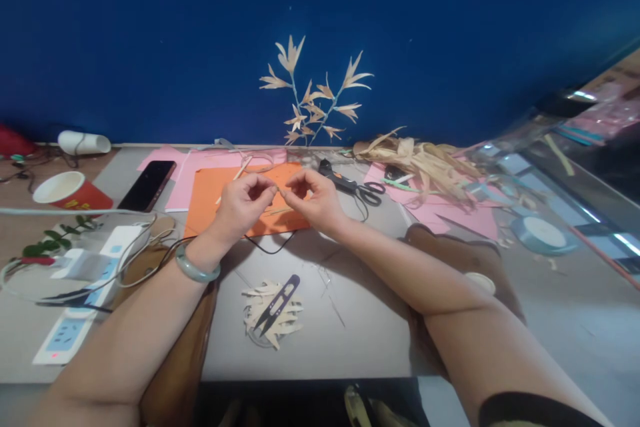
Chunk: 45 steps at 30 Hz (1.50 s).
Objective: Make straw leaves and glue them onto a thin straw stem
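My left hand (244, 203) and my right hand (313, 198) meet above an orange sheet (210, 203), fingers curled in a pinch. Between the fingertips sits a small pale sliver (279, 192), too small to name. A thin black wire (270, 248) trails down from the hands onto the grey table (350, 333). My left wrist wears a pale green bangle (196, 268). In front of my arms lie thread snips (277, 303) on a pile of cut straw leaves (265, 320).
Black scissors (357, 187), dried husks (425, 163) and pink paper (465, 213) lie at the right. A straw-leaf branch (313, 103) stands against the blue wall. A phone (147, 185), red cup (70, 191) and power strip (80, 293) sit at the left, a ribbon spool (543, 233) at the right.
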Tool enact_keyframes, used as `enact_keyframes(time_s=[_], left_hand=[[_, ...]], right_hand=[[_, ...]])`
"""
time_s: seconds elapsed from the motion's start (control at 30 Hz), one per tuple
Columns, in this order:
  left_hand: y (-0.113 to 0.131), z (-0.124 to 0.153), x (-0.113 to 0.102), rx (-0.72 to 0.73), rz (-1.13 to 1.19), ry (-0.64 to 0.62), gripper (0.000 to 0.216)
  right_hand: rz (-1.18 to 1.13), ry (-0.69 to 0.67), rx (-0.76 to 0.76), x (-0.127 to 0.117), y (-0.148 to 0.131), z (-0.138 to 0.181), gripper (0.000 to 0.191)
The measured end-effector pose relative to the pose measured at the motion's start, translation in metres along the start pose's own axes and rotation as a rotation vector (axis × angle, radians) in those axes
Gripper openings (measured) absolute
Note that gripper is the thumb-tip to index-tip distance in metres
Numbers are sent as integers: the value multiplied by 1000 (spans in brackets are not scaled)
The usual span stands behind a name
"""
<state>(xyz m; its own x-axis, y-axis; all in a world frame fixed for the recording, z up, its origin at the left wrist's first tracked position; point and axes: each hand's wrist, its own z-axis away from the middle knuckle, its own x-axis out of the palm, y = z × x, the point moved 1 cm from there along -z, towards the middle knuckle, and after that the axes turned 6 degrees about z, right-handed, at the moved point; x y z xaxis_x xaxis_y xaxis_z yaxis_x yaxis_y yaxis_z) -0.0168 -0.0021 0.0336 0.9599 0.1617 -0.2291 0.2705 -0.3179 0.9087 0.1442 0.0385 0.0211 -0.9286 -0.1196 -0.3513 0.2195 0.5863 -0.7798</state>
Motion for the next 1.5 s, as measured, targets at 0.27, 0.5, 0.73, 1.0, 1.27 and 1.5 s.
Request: enact_keyframes(time_s=[0.27, 0.5, 0.73, 1.0, 1.27, 1.5], left_hand=[[7, -2, 2, -115, 170, -31, 15], [6, -3, 1, -230, 307, -107, 19], [-1, -3, 1, -302, 445, -138, 21], [-2, -2, 3, -285, 473, -155, 20], [-1, -1, 3, -293, 493, -157, 19], [0, -1, 2, -276, 475, -168, 20]], right_hand=[[94, 22, -186, -1, -1, 1, 13], [80, 20, -119, 0, -2, 2, 13], [91, 35, -149, -1, -3, 3, 16], [56, 95, -137, -1, -6, 5, 14], [117, 89, -141, -2, -7, 7, 13], [89, 73, -70, 1, -8, 8, 15]])
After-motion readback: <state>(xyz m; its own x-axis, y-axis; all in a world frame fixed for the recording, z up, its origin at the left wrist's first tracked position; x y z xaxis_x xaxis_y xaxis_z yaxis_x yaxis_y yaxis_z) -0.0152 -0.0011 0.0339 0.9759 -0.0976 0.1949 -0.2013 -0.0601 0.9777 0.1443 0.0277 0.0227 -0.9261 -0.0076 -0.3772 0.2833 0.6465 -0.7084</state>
